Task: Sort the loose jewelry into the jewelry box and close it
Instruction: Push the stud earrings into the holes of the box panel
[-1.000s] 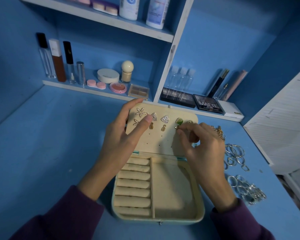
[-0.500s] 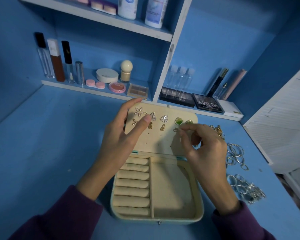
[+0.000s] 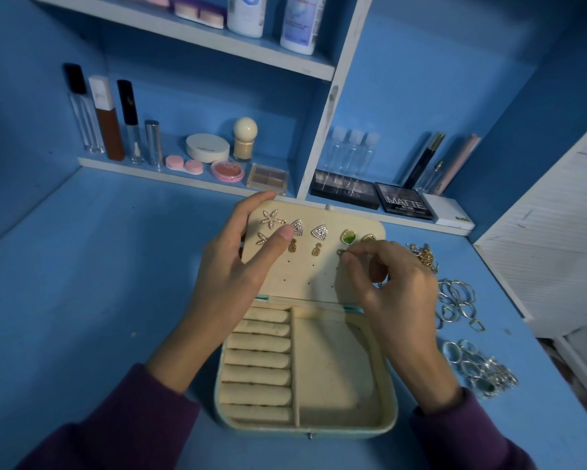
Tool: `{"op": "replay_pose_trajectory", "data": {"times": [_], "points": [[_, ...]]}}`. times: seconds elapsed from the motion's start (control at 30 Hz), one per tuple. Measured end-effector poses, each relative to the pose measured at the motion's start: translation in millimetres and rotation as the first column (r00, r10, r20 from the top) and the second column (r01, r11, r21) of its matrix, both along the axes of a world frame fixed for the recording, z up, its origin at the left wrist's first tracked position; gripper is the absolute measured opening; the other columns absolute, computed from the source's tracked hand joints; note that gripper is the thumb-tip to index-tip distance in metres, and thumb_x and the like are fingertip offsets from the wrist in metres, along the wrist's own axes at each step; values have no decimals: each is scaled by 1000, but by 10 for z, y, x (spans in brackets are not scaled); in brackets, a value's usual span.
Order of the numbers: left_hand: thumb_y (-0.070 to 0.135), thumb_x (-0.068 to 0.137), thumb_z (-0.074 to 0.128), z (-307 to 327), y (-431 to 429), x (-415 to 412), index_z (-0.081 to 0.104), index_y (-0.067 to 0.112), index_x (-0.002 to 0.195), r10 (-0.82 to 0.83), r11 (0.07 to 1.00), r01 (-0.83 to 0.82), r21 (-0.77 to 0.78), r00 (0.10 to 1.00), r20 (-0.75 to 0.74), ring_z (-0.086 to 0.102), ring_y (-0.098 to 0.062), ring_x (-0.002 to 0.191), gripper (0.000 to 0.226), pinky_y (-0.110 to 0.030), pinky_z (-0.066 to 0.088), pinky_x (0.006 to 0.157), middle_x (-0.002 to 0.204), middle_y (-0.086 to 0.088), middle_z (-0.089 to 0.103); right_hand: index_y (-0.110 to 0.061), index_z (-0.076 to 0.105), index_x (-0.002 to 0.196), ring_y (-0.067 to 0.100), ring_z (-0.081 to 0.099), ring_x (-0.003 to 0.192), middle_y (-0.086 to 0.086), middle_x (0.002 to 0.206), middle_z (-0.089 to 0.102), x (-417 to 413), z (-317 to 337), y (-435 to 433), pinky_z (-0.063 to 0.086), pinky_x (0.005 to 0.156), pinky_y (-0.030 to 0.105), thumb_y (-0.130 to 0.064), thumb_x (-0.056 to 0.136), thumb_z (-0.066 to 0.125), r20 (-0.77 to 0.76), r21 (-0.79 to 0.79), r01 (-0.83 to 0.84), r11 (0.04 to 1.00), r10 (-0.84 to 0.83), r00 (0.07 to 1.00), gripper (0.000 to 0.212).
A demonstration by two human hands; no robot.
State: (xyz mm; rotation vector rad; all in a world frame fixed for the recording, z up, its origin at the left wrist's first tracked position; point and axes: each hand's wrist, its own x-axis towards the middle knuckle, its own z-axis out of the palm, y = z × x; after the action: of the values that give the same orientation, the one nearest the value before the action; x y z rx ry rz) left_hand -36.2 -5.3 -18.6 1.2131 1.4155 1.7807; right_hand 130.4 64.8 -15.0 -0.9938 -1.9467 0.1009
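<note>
I can't make out the tiny earring (image 3: pixel 341 253) at the right grip (image 3: pixel 392 286) — too small — and the top edge cuts off both shelf bottles (image 3: pixel 245 15).

Left hand (image 3: pixel 238 269) rests straight fingers on the left side of the lid (image 3: pixel 314 271), thumb at its top edge. Right hand (image 3: pixel 399 288) pinches a small earring (image 3: pixel 340 253) at its right side.
</note>
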Motion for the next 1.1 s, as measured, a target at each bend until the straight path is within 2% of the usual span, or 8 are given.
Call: {"op": "replay_pose_trajectory", "data": {"times": [0.3,0.63,0.8,0.93,1.03,1.1], "points": [[53,74,61,-10,-10,-5,54,42,119,-25,1000,25,4,1000,9,65,-6,101,47,-39,48,95,102,14,70,-19,66,76,14,47,57,-10,58,46,-24,7,3,43,50,35,-26,77,64,-13,-24,5,1000,-5,1000,8],[52,75,62,-21,4,-10,55,42,119,-18,1000,18,9,1000,10,65,-9,102,46,-41,49,95,103,10,70,-19,66,75,13,46,56,-6,57,50,28,13,-3,42,51,35,-30,78,62,-24,-89,-14,996,12,1000,12],[51,75,62,-22,0,-15,55,39,121,-27,1000,27,6,1000,8,65,-9,102,48,-40,50,93,105,11,70,-20,66,75,15,41,48,-3,51,46,149,107,40,36,47,29,-32,83,65,-36,-94,-10,996,7,999,14],[53,74,61,-25,14,-15,55,44,118,-19,1000,19,-11,1000,7,65,-7,101,46,-39,50,93,105,14,70,-20,64,74,20,42,50,8,53,51,334,316,168,34,49,25,-21,86,67,-65,-171,-24,985,13,998,12],[56,72,61,-32,26,-26,54,53,114,-6,1000,6,-29,1000,5,65,-7,101,43,-43,50,95,104,15,70,-20,67,76,23,51,61,10,62,59,462,428,352,37,53,21,-18,85,66,2,-294,-18,956,20,1000,9],[56,73,62,-40,30,-35,54,55,113,-6,999,6,-39,1000,4,65,-8,102,41,-46,49,97,104,15,70,-23,69,78,21,54,64,9,69,63,548,428,510,41,56,20,-15,85,66,99,-372,-25,928,67,993,11]]}}
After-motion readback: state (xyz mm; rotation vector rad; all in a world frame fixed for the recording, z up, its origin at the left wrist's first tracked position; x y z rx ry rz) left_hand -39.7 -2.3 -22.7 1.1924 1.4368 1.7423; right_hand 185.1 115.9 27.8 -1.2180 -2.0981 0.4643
